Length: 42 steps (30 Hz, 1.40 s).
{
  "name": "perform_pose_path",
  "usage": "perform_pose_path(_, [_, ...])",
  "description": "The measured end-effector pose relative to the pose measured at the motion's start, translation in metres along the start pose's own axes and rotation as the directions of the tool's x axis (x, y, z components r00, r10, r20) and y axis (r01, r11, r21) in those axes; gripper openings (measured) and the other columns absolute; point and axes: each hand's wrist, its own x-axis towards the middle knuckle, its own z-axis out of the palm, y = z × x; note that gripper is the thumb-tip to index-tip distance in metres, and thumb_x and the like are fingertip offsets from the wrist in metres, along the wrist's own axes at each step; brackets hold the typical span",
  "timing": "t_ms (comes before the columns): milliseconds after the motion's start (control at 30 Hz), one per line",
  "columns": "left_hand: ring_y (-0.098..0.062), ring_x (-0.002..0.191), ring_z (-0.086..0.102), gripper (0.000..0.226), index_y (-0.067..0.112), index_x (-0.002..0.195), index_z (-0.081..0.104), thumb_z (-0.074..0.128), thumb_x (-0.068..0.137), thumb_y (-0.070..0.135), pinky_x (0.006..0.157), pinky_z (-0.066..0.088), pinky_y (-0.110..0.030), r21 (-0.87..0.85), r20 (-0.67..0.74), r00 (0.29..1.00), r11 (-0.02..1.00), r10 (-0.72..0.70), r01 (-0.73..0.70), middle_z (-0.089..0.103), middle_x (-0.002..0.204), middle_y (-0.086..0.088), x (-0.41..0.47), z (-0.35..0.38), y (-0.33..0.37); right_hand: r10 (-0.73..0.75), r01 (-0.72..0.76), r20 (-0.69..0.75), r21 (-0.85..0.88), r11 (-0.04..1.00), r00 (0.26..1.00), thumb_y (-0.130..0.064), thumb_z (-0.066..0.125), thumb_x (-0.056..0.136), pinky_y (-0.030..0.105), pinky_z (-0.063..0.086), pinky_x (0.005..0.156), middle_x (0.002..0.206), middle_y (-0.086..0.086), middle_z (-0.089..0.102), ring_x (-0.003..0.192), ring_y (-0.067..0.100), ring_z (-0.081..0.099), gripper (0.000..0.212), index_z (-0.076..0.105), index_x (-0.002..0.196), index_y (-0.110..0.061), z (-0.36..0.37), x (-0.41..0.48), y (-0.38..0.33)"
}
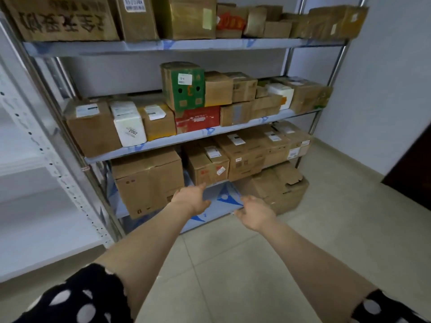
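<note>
The left hand (190,199) and the right hand (255,214) both reached out to the bottom shelf of grey metal with a blue and white film on it (224,199). This shelf was low down, close to the pale tiled floor (245,264), at the foot of a tall metal rack (335,64).

The left hand was over the bare part of the shelf. Its grip was released, with the fingers straight and pointing in. It was just beside the lower corner of a big brown cardboard box (149,180) that sat on the left of the shelf. I could not tell if it touched the box.

The right hand was at the front edge of the shelf, with its thumb near the edge. Its grip was released too, with loose fingers.

Behind the bare part sat a smaller brown cardboard box with red stickers (207,164). To the right was a crumpled brown cardboard box (277,190).

On the shelf above were a white box (128,127), a red box (198,118) and a green box (184,86) on top of the red one.

The person wore black sleeves with white dots (77,297).
</note>
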Motion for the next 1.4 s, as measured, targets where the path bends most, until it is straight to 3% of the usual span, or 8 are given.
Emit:
perform_pose_path(233, [-0.03, 0.131, 0.042, 0.064, 0.023, 0.151, 0.022, 0.049, 0.095, 0.041, 0.106, 0.039, -0.039, 0.029, 0.094, 0.987, 0.99, 0.134, -0.138, 0.037, 0.15, -0.01, 0.115, 0.026, 0.081, 0.198, -0.199, 0.055, 0.005, 0.98, 0.979, -0.039, 0.04, 0.099, 0.035, 0.037, 0.103, 0.141, 0.016, 0.043, 0.129, 0.031, 0.042, 0.051, 0.041, 0.14, -0.009, -0.009, 0.05, 0.1])
perform_pose_path(400, [-0.029, 0.133, 0.04, 0.061, 0.015, 0.148, 0.027, 0.048, 0.096, 0.039, 0.106, 0.038, -0.037, -0.001, 0.118, 0.981, 0.988, 0.152, -0.153, 0.037, 0.15, -0.01, 0.189, 0.043, 0.157, 0.203, -0.204, 0.067, 0.009, 0.979, 0.977, -0.039, 0.04, 0.099, 0.035, 0.039, 0.101, 0.136, 0.014, 0.047, 0.126, 0.029, 0.044, 0.049, 0.043, 0.139, -0.01, -0.028, 0.104, 0.195])
perform_pose_path(467, [-0.028, 0.132, 0.04, 0.054, 0.013, 0.145, 0.033, 0.046, 0.098, 0.036, 0.105, 0.037, -0.035, -0.031, 0.139, 0.982, 0.992, 0.127, -0.124, 0.041, 0.146, -0.011, 0.216, 0.054, 0.193, 0.187, -0.189, 0.073, 0.024, 0.982, 0.98, -0.038, 0.04, 0.1, 0.034, 0.04, 0.099, 0.133, 0.013, 0.049, 0.123, 0.028, 0.046, 0.045, 0.046, 0.135, -0.01, -0.039, 0.127, 0.24])
perform_pose_path(567, [-0.021, 0.117, 0.05, 0.021, 0.021, 0.12, 0.047, 0.045, 0.1, 0.027, 0.085, 0.037, -0.028, -0.071, 0.178, 0.982, 0.996, 0.059, -0.047, 0.057, 0.118, -0.01, 0.255, 0.08, 0.243, 0.171, -0.177, 0.123, 0.035, 0.984, 0.978, -0.038, 0.039, 0.1, 0.037, 0.041, 0.101, 0.134, 0.012, 0.048, 0.125, 0.028, 0.046, 0.046, 0.044, 0.136, -0.01, -0.052, 0.16, 0.312])
perform_pose_path(700, [-0.025, 0.126, 0.048, 0.052, 0.014, 0.142, 0.039, 0.049, 0.097, 0.036, 0.101, 0.036, -0.032, -0.12, 0.222, 0.973, 0.989, -0.056, 0.085, 0.049, 0.14, -0.009, 0.305, 0.11, 0.296, 0.159, -0.167, 0.183, 0.026, 0.986, 0.97, -0.036, 0.038, 0.101, 0.038, 0.039, 0.104, 0.14, 0.012, 0.044, 0.128, 0.028, 0.043, 0.047, 0.04, 0.139, -0.008, -0.067, 0.202, 0.4])
perform_pose_path(833, [-0.026, 0.134, 0.038, 0.058, 0.013, 0.147, 0.03, 0.045, 0.098, 0.04, 0.105, 0.032, -0.033, -0.097, 0.276, 0.95, 0.979, -0.148, 0.181, 0.038, 0.148, -0.009, 0.347, 0.139, 0.327, 0.146, -0.163, 0.25, 0.052, 0.985, 0.957, -0.033, 0.038, 0.101, 0.04, 0.037, 0.106, 0.143, 0.014, 0.041, 0.132, 0.03, 0.04, 0.047, 0.039, 0.141, -0.008, -0.074, 0.255, 0.456])
perform_pose_path(1167, [-0.027, 0.137, 0.035, 0.055, 0.009, 0.146, 0.032, 0.045, 0.099, 0.034, 0.109, 0.031, -0.033, -0.174, 0.358, 0.888, 0.914, -0.289, 0.367, 0.036, 0.15, -0.01, 0.516, 0.202, 0.353, 0.159, -0.176, 0.37, 0.012, 0.984, 0.915, -0.038, 0.039, 0.1, 0.039, 0.038, 0.105, 0.142, 0.012, 0.043, 0.131, 0.029, 0.041, 0.051, 0.038, 0.141, -0.008, -0.043, 0.434, 0.558])
perform_pose_path(1400, [-0.029, 0.127, 0.046, 0.049, 0.011, 0.141, 0.041, 0.04, 0.1, 0.038, 0.099, 0.04, -0.033, -0.169, 0.448, 0.774, 0.808, -0.447, 0.565, 0.047, 0.143, -0.011, 0.618, 0.261, 0.353, 0.163, -0.169, 0.431, -0.026, 0.985, 0.887, -0.031, 0.038, 0.102, 0.035, 0.041, 0.098, 0.136, 0.012, 0.05, 0.125, 0.028, 0.048, 0.043, 0.042, 0.137, -0.007, 0.013, 0.566, 0.622])
